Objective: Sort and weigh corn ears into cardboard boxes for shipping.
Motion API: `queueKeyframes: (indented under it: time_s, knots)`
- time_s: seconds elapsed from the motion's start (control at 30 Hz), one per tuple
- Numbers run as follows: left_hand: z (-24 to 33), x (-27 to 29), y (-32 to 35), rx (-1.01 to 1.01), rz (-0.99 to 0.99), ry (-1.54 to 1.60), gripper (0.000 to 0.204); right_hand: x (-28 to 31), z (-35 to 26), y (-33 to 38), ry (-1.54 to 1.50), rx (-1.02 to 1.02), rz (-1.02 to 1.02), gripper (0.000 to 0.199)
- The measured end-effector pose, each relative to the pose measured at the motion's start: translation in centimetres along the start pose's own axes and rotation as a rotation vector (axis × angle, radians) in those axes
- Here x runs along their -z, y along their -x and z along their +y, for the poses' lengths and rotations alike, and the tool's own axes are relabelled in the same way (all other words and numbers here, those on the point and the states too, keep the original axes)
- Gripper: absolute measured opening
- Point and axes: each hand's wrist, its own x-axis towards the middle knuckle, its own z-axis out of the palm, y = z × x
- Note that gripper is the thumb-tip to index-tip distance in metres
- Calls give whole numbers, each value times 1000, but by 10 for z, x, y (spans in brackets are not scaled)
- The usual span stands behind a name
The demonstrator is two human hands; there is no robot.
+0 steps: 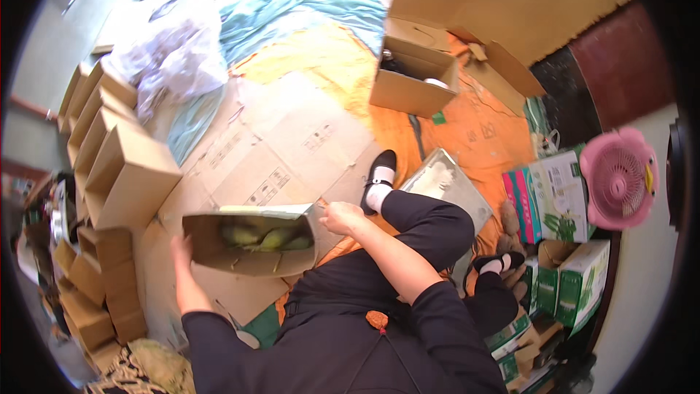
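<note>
An open cardboard box [292, 261] sits before my lap, its mouth facing me. Several pale-green oblong things [281, 239] lie inside it; blur hides their kind. At the box's upper right corner, the fingers of my right hand [343, 217] are closed on its edge. My left hand [181, 248] is against the left wall, smeared by motion, so its grip does not show.
Tall open cardboard boxes [135, 168] stand in rows at the left. Flattened cardboard [284, 146] covers the floor ahead, beside an orange sheet [481, 153]. A smaller open box [415, 91] stands far right. Green-and-white cartons [583, 284] and a pink fan [622, 179] line the right side.
</note>
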Motion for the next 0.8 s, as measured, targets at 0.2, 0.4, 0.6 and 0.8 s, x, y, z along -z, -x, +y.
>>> queueKeyframes:
  time_s: [0.2,0.4,0.6,0.8]
  knots:
    - [9,31,-10,-128,9,401,31,68,9,35,-340,92,328,27]
    - [-18,78,-12,400,107,990,27,114,36,104,-581,265,660,22]
    - [133,149,5,-325,919,464,17,129,100,187,-788,181,923,19]
    - [334,138,39,-1036,148,424,26,101,159,270,-794,48,1198,14]
